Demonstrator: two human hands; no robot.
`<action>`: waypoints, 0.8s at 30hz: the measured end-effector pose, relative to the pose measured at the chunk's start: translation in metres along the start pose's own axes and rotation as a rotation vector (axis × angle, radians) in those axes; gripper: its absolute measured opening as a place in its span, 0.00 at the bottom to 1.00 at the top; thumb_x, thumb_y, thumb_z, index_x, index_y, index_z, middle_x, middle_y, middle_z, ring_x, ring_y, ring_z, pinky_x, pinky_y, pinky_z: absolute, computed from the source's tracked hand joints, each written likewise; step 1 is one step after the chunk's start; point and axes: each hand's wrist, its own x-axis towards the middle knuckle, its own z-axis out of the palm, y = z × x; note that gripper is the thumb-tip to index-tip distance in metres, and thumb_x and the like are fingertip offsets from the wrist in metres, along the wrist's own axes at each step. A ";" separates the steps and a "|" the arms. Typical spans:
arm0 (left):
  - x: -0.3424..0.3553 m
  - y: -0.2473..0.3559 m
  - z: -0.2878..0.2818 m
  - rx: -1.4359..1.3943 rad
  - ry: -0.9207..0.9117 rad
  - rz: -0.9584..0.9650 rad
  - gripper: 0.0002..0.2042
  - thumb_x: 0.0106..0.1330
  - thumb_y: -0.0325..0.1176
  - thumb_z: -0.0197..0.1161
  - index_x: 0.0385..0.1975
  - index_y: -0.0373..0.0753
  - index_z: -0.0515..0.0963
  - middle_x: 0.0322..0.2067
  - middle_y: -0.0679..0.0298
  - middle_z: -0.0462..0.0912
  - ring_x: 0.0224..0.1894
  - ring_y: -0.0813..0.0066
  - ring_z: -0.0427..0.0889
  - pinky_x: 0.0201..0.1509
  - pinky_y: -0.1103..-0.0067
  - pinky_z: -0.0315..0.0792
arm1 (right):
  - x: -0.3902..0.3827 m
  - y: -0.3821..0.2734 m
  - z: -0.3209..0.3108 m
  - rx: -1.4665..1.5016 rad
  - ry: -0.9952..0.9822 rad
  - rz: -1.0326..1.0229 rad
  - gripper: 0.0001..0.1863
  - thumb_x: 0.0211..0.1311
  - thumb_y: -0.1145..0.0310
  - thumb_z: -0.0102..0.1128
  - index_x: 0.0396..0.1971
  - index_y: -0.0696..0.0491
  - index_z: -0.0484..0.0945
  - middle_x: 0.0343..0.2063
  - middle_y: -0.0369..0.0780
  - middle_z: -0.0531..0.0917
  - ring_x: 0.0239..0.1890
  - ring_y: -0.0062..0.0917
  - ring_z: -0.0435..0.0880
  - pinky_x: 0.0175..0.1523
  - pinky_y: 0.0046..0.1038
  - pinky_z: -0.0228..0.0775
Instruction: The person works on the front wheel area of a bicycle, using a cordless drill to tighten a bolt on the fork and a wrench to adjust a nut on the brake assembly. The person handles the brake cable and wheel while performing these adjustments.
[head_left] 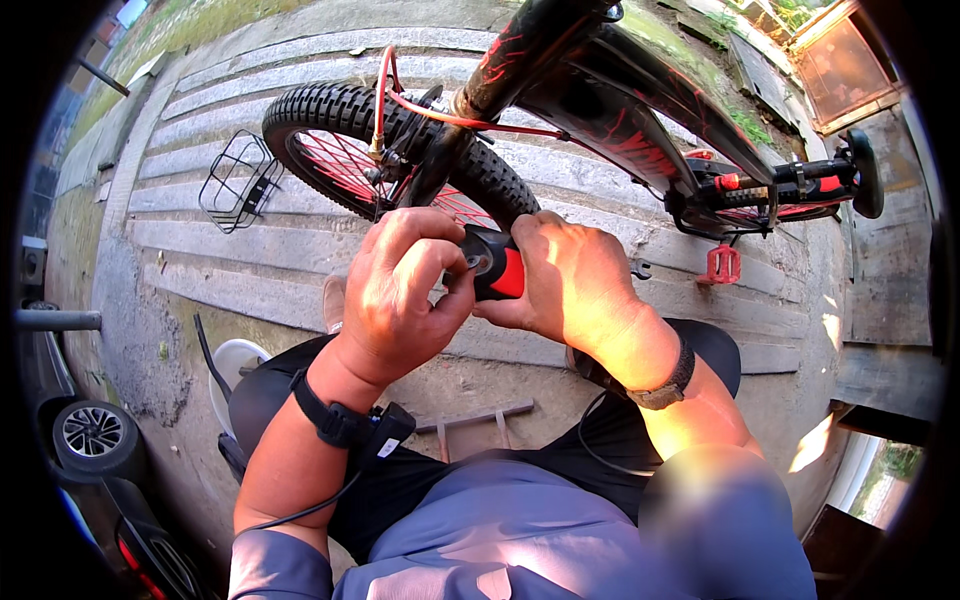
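My right hand [570, 275] grips the grip [497, 262], left hand [400, 290] pinching its end cap (bike [610, 110] upside down, handlebar work unfinished, I judge)

Both hands, left hand [400, 290] and right hand [565, 280], grip a black-and-red handlebar grip [495, 265] before an upturned bicycle [600, 110] on concrete paving [250, 270].

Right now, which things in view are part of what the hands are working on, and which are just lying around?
In use:
- black and red handlebar grip, held between left hand and right hand
- black and red bicycle, upside down

Lying about:
- black wire basket on the paving
- white round container
- grey metal frame on the ground
- parked car's wheel
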 end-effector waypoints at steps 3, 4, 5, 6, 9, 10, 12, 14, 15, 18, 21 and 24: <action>-0.001 0.002 0.000 -0.034 0.008 0.045 0.16 0.43 0.15 0.69 0.29 0.39 0.71 0.35 0.58 0.80 0.39 0.57 0.83 0.40 0.69 0.78 | 0.000 0.001 0.001 0.021 -0.006 -0.004 0.36 0.39 0.38 0.75 0.34 0.58 0.77 0.31 0.47 0.83 0.31 0.43 0.86 0.36 0.41 0.80; -0.002 0.002 -0.001 -0.040 0.006 0.056 0.17 0.43 0.15 0.69 0.29 0.39 0.71 0.35 0.58 0.80 0.38 0.57 0.83 0.40 0.69 0.78 | 0.000 0.001 0.001 0.025 -0.007 -0.004 0.36 0.39 0.38 0.75 0.34 0.58 0.78 0.31 0.47 0.83 0.31 0.43 0.86 0.36 0.41 0.80; -0.002 0.002 -0.001 -0.042 0.008 0.066 0.17 0.43 0.15 0.69 0.29 0.39 0.71 0.35 0.58 0.80 0.38 0.57 0.83 0.40 0.69 0.78 | 0.000 0.001 0.001 0.029 -0.009 -0.002 0.36 0.39 0.38 0.75 0.34 0.58 0.78 0.31 0.48 0.83 0.32 0.44 0.86 0.37 0.41 0.80; -0.002 0.002 0.000 -0.044 0.011 0.076 0.17 0.43 0.15 0.69 0.30 0.40 0.71 0.34 0.58 0.80 0.38 0.57 0.84 0.39 0.69 0.78 | 0.001 0.001 0.001 0.032 -0.012 0.001 0.36 0.39 0.38 0.75 0.34 0.58 0.78 0.32 0.48 0.83 0.32 0.44 0.87 0.37 0.41 0.80; -0.002 0.002 -0.001 -0.043 0.012 0.090 0.18 0.43 0.14 0.69 0.30 0.40 0.71 0.34 0.59 0.80 0.37 0.58 0.84 0.39 0.69 0.79 | 0.001 0.001 0.001 0.054 -0.012 0.001 0.36 0.39 0.38 0.75 0.34 0.58 0.78 0.32 0.48 0.83 0.33 0.44 0.87 0.37 0.41 0.80; -0.002 0.002 -0.001 -0.041 0.012 0.092 0.18 0.43 0.14 0.69 0.30 0.40 0.70 0.34 0.59 0.80 0.37 0.58 0.84 0.39 0.69 0.79 | 0.001 0.001 0.001 0.064 -0.011 0.000 0.36 0.39 0.38 0.74 0.33 0.57 0.78 0.32 0.48 0.83 0.33 0.44 0.87 0.37 0.41 0.80; -0.002 0.002 -0.001 -0.060 0.009 0.093 0.18 0.44 0.14 0.69 0.30 0.40 0.71 0.33 0.59 0.80 0.37 0.58 0.84 0.39 0.70 0.79 | 0.001 -0.001 -0.004 0.051 -0.062 0.007 0.35 0.40 0.39 0.75 0.35 0.57 0.77 0.33 0.47 0.83 0.36 0.41 0.86 0.40 0.38 0.80; -0.003 0.003 -0.002 -0.104 0.007 0.052 0.17 0.45 0.14 0.68 0.31 0.39 0.71 0.33 0.58 0.80 0.37 0.59 0.84 0.40 0.70 0.78 | 0.001 -0.002 -0.005 0.040 -0.086 0.008 0.35 0.41 0.40 0.75 0.36 0.57 0.77 0.34 0.46 0.83 0.37 0.39 0.86 0.41 0.37 0.80; -0.005 0.004 -0.003 -0.139 0.007 0.011 0.16 0.46 0.13 0.67 0.31 0.38 0.71 0.33 0.58 0.80 0.37 0.60 0.84 0.40 0.71 0.78 | 0.000 -0.002 -0.004 0.035 -0.084 0.005 0.36 0.41 0.39 0.75 0.37 0.57 0.77 0.34 0.46 0.83 0.37 0.39 0.86 0.41 0.37 0.80; -0.002 0.002 -0.001 -0.204 0.093 -0.065 0.16 0.46 0.13 0.67 0.30 0.38 0.72 0.30 0.60 0.80 0.32 0.61 0.82 0.36 0.74 0.76 | 0.002 -0.002 -0.003 0.053 -0.084 0.026 0.36 0.39 0.38 0.75 0.34 0.57 0.78 0.33 0.47 0.84 0.35 0.43 0.86 0.40 0.40 0.79; -0.008 0.001 -0.004 -0.310 0.153 -0.238 0.13 0.52 0.15 0.66 0.35 0.36 0.75 0.30 0.63 0.80 0.32 0.70 0.81 0.38 0.77 0.76 | 0.003 -0.004 -0.005 0.080 -0.079 0.026 0.37 0.37 0.38 0.76 0.33 0.58 0.79 0.32 0.48 0.84 0.35 0.45 0.86 0.41 0.41 0.78; -0.013 0.001 -0.007 -0.589 0.200 -0.575 0.11 0.61 0.17 0.61 0.43 0.34 0.76 0.33 0.66 0.80 0.36 0.80 0.81 0.43 0.82 0.76 | 0.002 -0.004 -0.004 0.117 -0.033 -0.003 0.37 0.36 0.39 0.78 0.34 0.58 0.79 0.31 0.48 0.84 0.35 0.45 0.86 0.41 0.41 0.78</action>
